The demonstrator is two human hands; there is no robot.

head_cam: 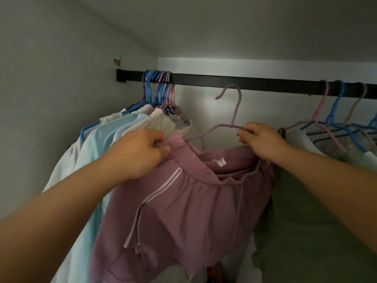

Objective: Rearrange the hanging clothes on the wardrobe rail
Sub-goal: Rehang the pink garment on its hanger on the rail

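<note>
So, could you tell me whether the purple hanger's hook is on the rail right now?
No, the purple hanger hangs free below the black rail, gripped by the right hand.

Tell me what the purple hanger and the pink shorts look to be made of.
Purple hanger: thin bent wire, seemingly with a matte coating; metal underneath is a guess. Pink shorts: soft, matte woven fabric, gathered at an elastic waistband; the fibre can't be told.

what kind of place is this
Most likely the inside of a home wardrobe or closet: a dark rail spans plain white walls, bunched coloured hangers carry clothes, and both hands hold mauve shorts on a hanger just below the rail.
</note>
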